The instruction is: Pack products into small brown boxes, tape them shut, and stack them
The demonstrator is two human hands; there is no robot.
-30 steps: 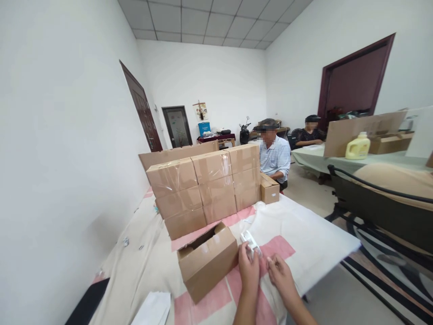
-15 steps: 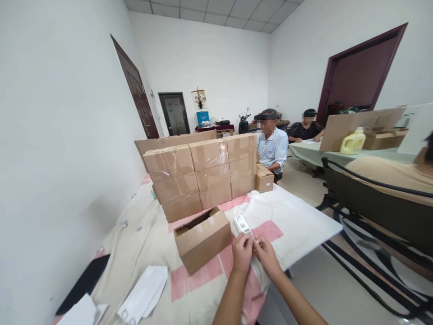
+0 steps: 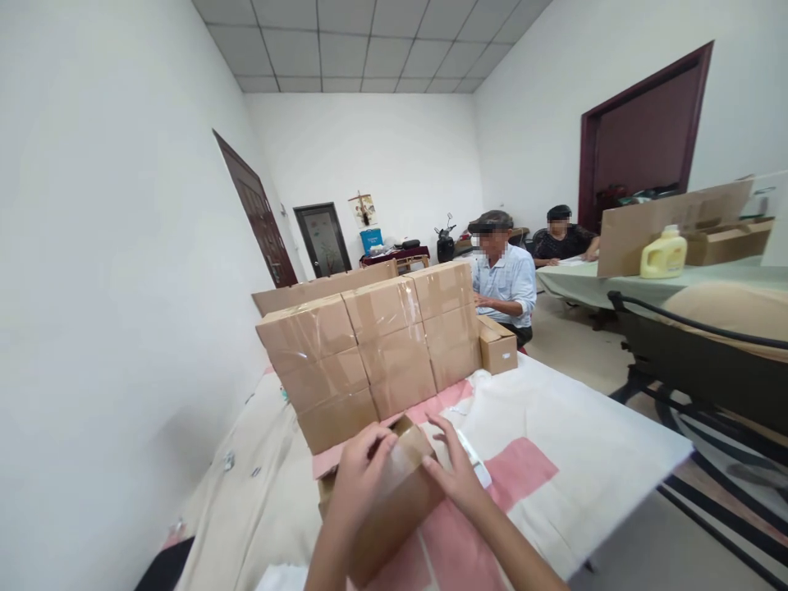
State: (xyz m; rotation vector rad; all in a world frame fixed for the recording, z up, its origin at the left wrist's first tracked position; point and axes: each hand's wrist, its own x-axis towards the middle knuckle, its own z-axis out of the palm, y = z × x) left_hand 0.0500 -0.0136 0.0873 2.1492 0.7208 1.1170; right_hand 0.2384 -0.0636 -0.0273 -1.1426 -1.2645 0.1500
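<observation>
Where your forearms converge, the cardboard box (image 3: 394,533) lies below and between your hands, on the pink-and-cream cloth (image 3: 523,472). Left hand (image 3: 362,464): fingers curled at the box's upper left; cannot tell whether they pinch the pale strip (image 3: 406,458) there. Right hand (image 3: 455,469): thumb and forefinger spread, at the box's right end. White plastic piece (image 3: 481,471) just beyond your right hand, partly hidden. Farther: taped stack (image 3: 387,332), small carton (image 3: 500,355) beside it, seated person (image 3: 510,283) behind.
</observation>
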